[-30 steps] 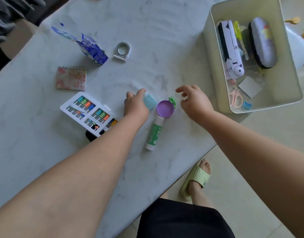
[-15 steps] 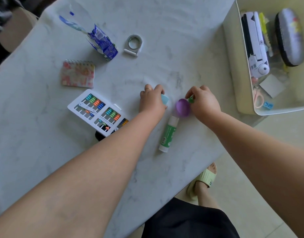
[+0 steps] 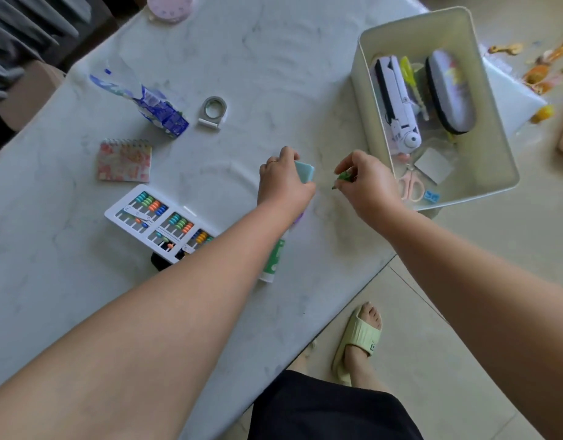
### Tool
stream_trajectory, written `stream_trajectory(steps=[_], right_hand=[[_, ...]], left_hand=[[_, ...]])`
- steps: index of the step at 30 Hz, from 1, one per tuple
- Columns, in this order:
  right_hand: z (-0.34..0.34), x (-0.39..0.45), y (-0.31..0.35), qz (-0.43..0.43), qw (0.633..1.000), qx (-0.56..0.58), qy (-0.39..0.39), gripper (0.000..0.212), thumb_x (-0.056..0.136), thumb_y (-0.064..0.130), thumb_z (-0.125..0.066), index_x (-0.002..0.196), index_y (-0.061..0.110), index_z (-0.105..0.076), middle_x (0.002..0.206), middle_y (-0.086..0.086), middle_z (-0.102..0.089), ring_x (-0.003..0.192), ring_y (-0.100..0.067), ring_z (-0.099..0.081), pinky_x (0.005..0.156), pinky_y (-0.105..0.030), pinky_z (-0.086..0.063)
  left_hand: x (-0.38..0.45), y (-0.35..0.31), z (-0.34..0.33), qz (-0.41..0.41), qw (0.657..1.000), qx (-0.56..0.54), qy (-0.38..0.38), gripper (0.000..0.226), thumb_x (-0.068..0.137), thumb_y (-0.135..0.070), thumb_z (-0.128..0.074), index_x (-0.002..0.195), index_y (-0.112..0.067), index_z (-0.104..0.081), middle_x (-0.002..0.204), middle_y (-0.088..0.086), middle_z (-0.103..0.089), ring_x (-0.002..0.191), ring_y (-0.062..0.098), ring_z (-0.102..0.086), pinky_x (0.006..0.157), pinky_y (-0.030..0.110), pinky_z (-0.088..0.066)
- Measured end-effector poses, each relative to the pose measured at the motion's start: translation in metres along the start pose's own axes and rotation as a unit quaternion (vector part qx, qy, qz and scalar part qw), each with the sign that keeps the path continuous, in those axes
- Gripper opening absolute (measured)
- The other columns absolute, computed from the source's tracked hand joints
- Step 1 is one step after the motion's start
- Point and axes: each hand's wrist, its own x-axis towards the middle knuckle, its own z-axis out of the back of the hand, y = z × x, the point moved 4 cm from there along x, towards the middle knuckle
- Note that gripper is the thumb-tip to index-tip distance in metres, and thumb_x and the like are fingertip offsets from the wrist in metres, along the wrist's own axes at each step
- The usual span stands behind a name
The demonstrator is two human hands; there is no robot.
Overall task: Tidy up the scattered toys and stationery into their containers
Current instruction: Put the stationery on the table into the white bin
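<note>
My left hand (image 3: pixel 281 179) grips a light blue block (image 3: pixel 305 170) just above the marble table (image 3: pixel 273 74). A small green toy (image 3: pixel 345 176) is pinched in the fingers of my right hand (image 3: pixel 366 182), which is lifted beside the white bin (image 3: pixel 362 74). A green glue stick (image 3: pixel 272 260) lies under my left forearm, and a sliver of the purple round piece (image 3: pixel 299 217) shows by my left wrist. Inside the bin lie a white toy (image 3: pixel 396 100), a dark case (image 3: pixel 450 90), pink scissors (image 3: pixel 412 185) and a small blue item (image 3: pixel 432 195).
On the table's left part are a white abacus tray (image 3: pixel 153 217), a floral notepad (image 3: pixel 125 160), a blue wrapper (image 3: pixel 159 112), a grey tape dispenser (image 3: pixel 214 111) and a pink clock (image 3: pixel 170 6). The table edge runs diagonally by my sandalled foot (image 3: pixel 361 338). Orange toys (image 3: pixel 543 74) lie on the floor.
My right hand has picked the green toy off the table and lifted it toward the bin. My left hand closed on the blue block; the purple piece is now mostly hidden by my left wrist.
</note>
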Motion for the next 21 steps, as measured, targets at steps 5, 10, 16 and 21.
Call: stream_trajectory(steps=[5, 10, 16, 21], right_hand=[[0.071, -0.001, -0.037, -0.032, 0.997, 0.013, -0.071, 0.013, 0.085, 0.015, -0.064, 0.098, 0.02, -0.064, 0.095, 0.0, -0.058, 0.086, -0.018, -0.053, 0.067, -0.025, -0.035], [0.126, -0.001, -0.086, -0.086, 0.988, 0.01, -0.129, 0.021, 0.087, 0.016, -0.063, 0.109, 0.017, -0.064, 0.11, -0.007, -0.063, 0.101, -0.024, -0.059, 0.075, -0.024, -0.039], [0.131, -0.013, -0.102, -0.084, 0.986, 0.027, -0.141, 0.035, 0.087, 0.008, -0.056, 0.117, 0.023, -0.064, 0.122, -0.005, -0.054, 0.11, -0.017, -0.054, 0.082, -0.016, -0.032], [0.104, -0.023, -0.087, -0.029, 0.993, 0.06, -0.095, 0.033, 0.085, 0.004, -0.053, 0.108, 0.024, -0.065, 0.118, -0.002, -0.053, 0.096, -0.017, -0.058, 0.076, -0.02, -0.037]], left_hand=[[-0.017, -0.082, -0.018, -0.091, 0.996, -0.023, 0.002, 0.044, 0.081, -0.024, -0.062, 0.124, -0.021, -0.051, 0.116, 0.005, -0.057, 0.114, 0.026, -0.045, 0.081, 0.027, -0.039], [-0.03, -0.143, -0.046, -0.136, 0.99, -0.042, 0.015, 0.047, 0.083, -0.029, -0.067, 0.126, -0.023, -0.05, 0.118, 0.007, -0.054, 0.111, 0.027, -0.05, 0.085, 0.03, -0.043], [-0.038, -0.132, -0.063, -0.067, 0.998, -0.011, -0.012, 0.057, 0.086, -0.027, -0.067, 0.136, -0.021, -0.04, 0.131, 0.012, -0.043, 0.124, 0.03, -0.044, 0.097, 0.034, -0.04], [-0.051, -0.071, -0.059, 0.028, 0.997, 0.068, -0.008, 0.06, 0.089, -0.012, -0.057, 0.143, -0.019, -0.032, 0.136, 0.015, -0.039, 0.127, 0.032, -0.041, 0.101, 0.036, -0.037]])
